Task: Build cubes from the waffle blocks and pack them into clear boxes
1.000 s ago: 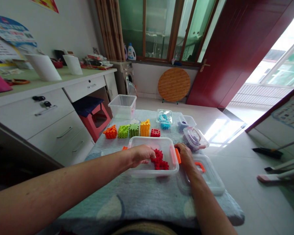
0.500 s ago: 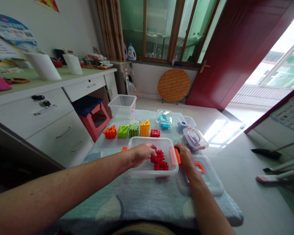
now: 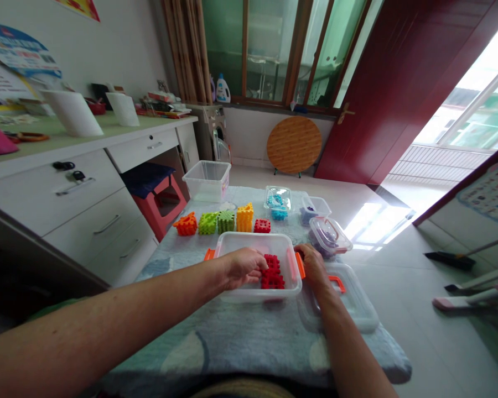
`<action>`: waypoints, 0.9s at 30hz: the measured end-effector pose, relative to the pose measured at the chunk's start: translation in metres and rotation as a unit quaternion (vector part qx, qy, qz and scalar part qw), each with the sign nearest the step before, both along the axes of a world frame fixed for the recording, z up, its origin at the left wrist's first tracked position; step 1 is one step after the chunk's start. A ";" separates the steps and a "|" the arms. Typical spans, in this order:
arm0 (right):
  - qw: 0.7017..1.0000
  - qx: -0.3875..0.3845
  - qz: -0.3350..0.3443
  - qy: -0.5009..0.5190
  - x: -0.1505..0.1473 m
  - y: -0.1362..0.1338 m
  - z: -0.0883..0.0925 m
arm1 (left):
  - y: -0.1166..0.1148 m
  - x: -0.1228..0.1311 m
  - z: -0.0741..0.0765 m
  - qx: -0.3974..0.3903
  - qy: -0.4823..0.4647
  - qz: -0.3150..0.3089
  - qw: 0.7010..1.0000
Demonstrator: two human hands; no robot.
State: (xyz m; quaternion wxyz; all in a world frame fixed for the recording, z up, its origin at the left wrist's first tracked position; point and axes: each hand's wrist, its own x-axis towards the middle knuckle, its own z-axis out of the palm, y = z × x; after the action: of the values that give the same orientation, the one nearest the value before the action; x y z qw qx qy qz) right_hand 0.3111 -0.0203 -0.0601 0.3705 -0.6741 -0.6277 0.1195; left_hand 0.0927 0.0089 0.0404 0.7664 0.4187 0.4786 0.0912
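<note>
My left hand [image 3: 243, 266] reaches into a clear plastic box [image 3: 253, 241] with orange latches and curls over a heap of red toothed blocks [image 3: 273, 272]; its fingers close on the red pieces. Resting on the box's right rim near the orange latch [image 3: 300, 265], my right hand [image 3: 313, 266] steadies it with bent fingers. Behind the box stands a row of built cubes: orange [image 3: 186, 224], light green [image 3: 208, 223], dark green [image 3: 226, 220], yellow [image 3: 245, 216] and a small red one [image 3: 262, 225].
A clear lid with orange handle [image 3: 348, 298] lies right of the box. Further back are an empty clear tub [image 3: 207, 179], a box of blue pieces [image 3: 278, 201] and two lidded boxes [image 3: 327, 234]. A white drawer cabinet [image 3: 87, 193] and red stool [image 3: 160, 196] stand left.
My left hand has shifted slightly within the box, curling down over the red blocks. The right hand stays on the box's rim.
</note>
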 end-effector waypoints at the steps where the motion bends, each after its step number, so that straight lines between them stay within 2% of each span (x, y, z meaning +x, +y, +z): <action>1: 1.000 0.000 0.001 0.000 0.000 0.000 0.000 | 0.000 0.001 -0.001 0.003 -0.007 -0.008 1.000; 5: 1.000 0.002 0.000 -0.007 0.000 0.000 0.000 | 0.001 0.000 -0.006 0.037 0.020 -0.042 0.998; 8: 1.000 0.007 -0.003 -0.011 -0.001 -0.001 0.000 | 0.003 0.000 -0.007 0.070 0.049 -0.037 0.996; 14: 1.000 0.015 0.000 -0.012 -0.001 -0.001 0.002 | 0.002 0.002 -0.008 0.031 -0.040 -0.034 0.998; 16: 1.000 0.013 -0.002 -0.014 0.000 -0.001 0.002 | 0.001 0.002 -0.008 0.049 -0.030 -0.052 0.997; 18: 1.000 0.011 -0.004 -0.015 0.000 0.000 0.001 | 0.002 0.000 -0.004 0.106 0.015 -0.077 0.991; 21: 1.000 0.008 -0.006 -0.012 0.000 0.001 0.000 | 0.010 -0.002 0.013 0.255 0.054 -0.101 0.960; 25: 1.000 0.006 -0.004 -0.004 0.000 0.001 -0.001 | 0.041 0.000 0.045 0.465 0.023 -0.096 0.880; 27: 1.000 0.007 0.001 -0.004 0.001 0.000 -0.001 | 0.063 0.006 0.054 0.539 0.050 -0.098 0.835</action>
State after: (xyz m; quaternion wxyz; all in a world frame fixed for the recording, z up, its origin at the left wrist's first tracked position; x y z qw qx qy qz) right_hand 0.3118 -0.0200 -0.0609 0.3730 -0.6714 -0.6304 0.1126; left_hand 0.0986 0.0716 0.0939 0.3991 0.8144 0.3475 0.2382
